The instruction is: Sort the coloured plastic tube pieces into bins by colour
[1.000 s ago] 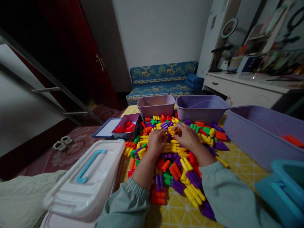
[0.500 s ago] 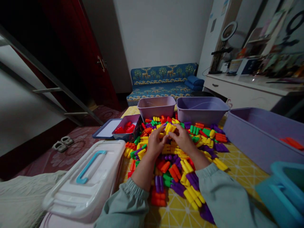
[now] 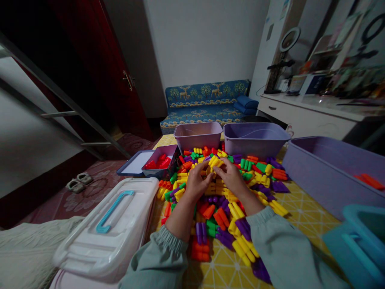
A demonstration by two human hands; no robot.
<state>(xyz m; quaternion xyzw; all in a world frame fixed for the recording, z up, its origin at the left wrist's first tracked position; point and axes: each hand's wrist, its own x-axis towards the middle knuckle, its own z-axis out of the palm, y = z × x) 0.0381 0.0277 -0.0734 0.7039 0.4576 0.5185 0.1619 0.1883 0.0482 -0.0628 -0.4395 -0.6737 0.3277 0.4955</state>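
Observation:
Both my left hand [image 3: 197, 178] and my right hand [image 3: 231, 176] are closed around a yellow toy building block [image 3: 215, 162], held between them over the middle of the pile. Its lower part is hidden by my fingers. Beneath and around my hands lie many plastic blocks in yellow, red, green, purple and orange. A row of joined yellow blocks [image 3: 218, 188] sits just under my fingers. Nearer to me are orange blocks [image 3: 201, 251], purple blocks [image 3: 201, 233] and a yellow block [image 3: 245, 249].
Purple bins stand behind the pile, one pink-purple [image 3: 198, 138], one darker [image 3: 255, 140]; a larger bin [image 3: 325, 176] is at right. A small box [image 3: 161, 172] holds red blocks. A lidded white box [image 3: 111, 224] is at left, a teal container [image 3: 351, 245] at lower right.
My hands stay in nearly the same place. The fingers of my left hand have shifted slightly around the yellow block; the pile looks the same.

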